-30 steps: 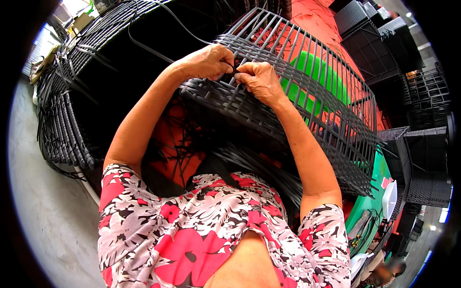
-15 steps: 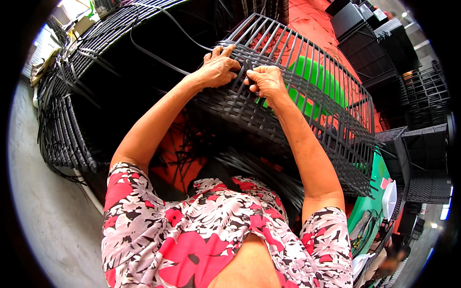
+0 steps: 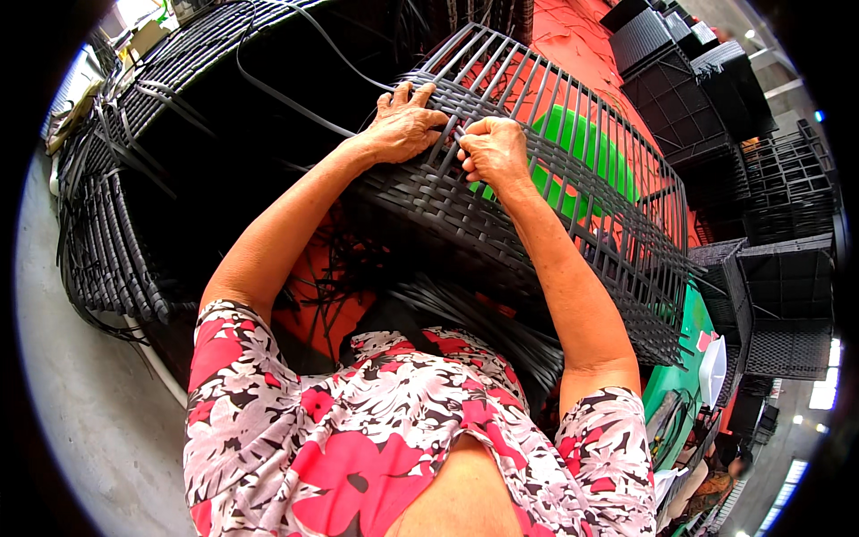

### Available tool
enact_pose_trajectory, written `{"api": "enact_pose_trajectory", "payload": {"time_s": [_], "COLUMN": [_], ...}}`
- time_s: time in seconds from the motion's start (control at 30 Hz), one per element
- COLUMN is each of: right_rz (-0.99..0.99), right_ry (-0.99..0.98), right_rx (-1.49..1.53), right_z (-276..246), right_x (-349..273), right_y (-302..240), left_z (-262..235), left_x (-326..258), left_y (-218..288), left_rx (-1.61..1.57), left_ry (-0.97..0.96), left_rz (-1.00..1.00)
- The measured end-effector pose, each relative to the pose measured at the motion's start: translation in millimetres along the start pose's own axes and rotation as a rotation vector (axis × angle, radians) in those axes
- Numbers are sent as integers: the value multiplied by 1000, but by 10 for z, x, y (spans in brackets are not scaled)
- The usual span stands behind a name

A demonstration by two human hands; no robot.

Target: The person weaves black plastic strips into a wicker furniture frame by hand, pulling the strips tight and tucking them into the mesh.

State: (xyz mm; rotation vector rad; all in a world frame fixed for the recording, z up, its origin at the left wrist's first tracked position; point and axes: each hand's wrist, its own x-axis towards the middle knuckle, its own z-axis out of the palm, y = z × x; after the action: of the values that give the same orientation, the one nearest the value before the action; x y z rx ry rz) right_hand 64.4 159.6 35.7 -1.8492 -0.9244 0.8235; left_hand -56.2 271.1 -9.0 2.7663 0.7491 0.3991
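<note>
A partly woven dark wicker panel (image 3: 438,199) with long parallel bars slants in front of me. My left hand (image 3: 404,125) lies on its woven band, fingers spread, thumb side toward the other hand. Close to its right, my right hand (image 3: 495,152) is closed in a pinch at the bars, on what looks like a flat black strip mostly hidden by the fingers. A long loose grey-black strip (image 3: 300,112) loops from the upper left and runs in under my left wrist.
A big dark woven piece (image 3: 116,237) with loose strand ends stands at the left. Behind the bars is a green plastic object (image 3: 586,148) above red floor covering (image 3: 568,36). Loose strips (image 3: 465,313) lie by my lap. Dark wicker furniture (image 3: 787,286) is stacked at the right.
The dark strip piece standing up between my hands has dropped from sight, and my right fingers have turned down against the weave. My left hand stays in nearly the same place.
</note>
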Motion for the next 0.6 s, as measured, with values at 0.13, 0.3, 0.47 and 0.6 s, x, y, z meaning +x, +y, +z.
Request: {"api": "enact_pose_trajectory", "payload": {"time_s": [0.13,0.3,0.47,0.6], "right_rz": [62,-7,-72,-496], "right_ry": [-83,-157,-112,244], "right_rx": [-141,-23,-44,-363], "right_z": [21,20,16,-21], "right_x": [68,161,132,92], "right_y": [-84,83,131,156], "left_z": [34,-57,-29,-89], "left_x": [-4,8,28,17], "left_y": [-8,31,-68,-151], "left_rx": [-8,-35,-176,-419], "left_ry": [36,-65,1,156], "left_rz": [-2,-11,13,16]}}
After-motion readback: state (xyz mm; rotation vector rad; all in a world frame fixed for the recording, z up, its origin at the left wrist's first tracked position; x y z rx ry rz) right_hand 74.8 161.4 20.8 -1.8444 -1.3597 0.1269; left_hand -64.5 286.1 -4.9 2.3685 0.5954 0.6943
